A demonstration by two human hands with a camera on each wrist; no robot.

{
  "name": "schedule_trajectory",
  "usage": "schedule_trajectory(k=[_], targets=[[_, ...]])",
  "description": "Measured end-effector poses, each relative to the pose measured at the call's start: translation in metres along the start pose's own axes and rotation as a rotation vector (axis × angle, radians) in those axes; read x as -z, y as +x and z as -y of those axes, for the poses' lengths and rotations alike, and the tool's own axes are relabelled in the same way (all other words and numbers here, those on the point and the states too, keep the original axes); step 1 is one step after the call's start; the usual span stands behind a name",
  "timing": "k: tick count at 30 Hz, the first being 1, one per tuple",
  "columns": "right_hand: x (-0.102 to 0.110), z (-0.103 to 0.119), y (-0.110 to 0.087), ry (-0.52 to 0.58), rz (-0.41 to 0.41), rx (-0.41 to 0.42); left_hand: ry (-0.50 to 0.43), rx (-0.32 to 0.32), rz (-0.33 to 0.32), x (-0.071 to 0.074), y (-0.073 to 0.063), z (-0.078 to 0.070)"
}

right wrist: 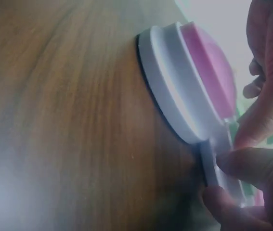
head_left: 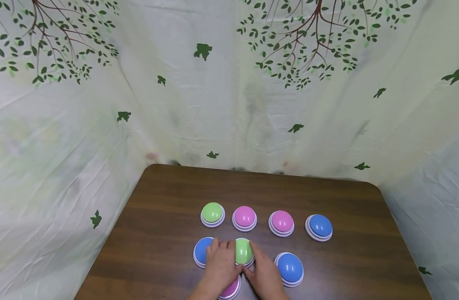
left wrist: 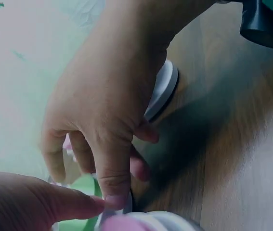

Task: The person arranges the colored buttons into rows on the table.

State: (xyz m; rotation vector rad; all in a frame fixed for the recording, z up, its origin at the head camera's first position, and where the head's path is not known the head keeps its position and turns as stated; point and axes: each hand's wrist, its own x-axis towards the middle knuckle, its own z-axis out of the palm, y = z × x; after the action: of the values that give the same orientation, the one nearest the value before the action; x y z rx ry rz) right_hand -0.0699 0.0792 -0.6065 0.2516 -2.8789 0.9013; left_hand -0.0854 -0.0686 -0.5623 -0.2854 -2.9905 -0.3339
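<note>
A domed push button with a green top (head_left: 244, 251) and white base stands between my two hands on the table. My left hand (head_left: 223, 262) grips its left side, and my right hand (head_left: 265, 275) its right side. The thumbs meet at the near rim. In the right wrist view, right thumb and fingers hold the white base (right wrist: 230, 180). Just nearer to me is a pink button (head_left: 231, 289), partly hidden by the left hand and wrist. A blue button (head_left: 201, 251) sits left of the left hand, partly covered by it; another blue button (head_left: 290, 267) is beside the right hand.
Across the back runs a row of similar buttons: green (head_left: 212, 212), pink (head_left: 244, 216), pink (head_left: 282, 221) and blue (head_left: 321, 226). The brown wooden table (head_left: 162, 233) has rounded far corners. Behind it hangs a pale leaf-printed cloth (head_left: 184, 108).
</note>
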Motion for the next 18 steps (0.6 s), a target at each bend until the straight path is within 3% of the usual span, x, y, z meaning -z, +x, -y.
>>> schedule_trajectory(k=[3,7,9,11,14,18], targets=[[0.008,-0.005,-0.005,0.007,-0.104,0.016,-0.020,-0.063,-0.072,0.000,-0.002,-0.011],[0.025,-0.026,-0.020,-0.063,-0.313,0.062,-0.113,-0.242,-0.160,-0.007,-0.005,-0.032],[0.031,-0.041,-0.027,-0.081,-0.374,0.074,-0.163,-0.327,-0.148,-0.012,-0.005,-0.042],[0.034,-0.057,-0.035,-0.117,-0.410,0.073,-0.216,-0.369,-0.075,-0.015,-0.006,-0.050],[0.038,-0.076,-0.047,-0.128,-0.361,0.005,-0.307,-0.353,0.045,-0.025,-0.007,-0.062],[0.043,-0.088,-0.056,-0.132,-0.188,-0.131,-0.435,-0.230,0.170,-0.040,-0.009,-0.074]])
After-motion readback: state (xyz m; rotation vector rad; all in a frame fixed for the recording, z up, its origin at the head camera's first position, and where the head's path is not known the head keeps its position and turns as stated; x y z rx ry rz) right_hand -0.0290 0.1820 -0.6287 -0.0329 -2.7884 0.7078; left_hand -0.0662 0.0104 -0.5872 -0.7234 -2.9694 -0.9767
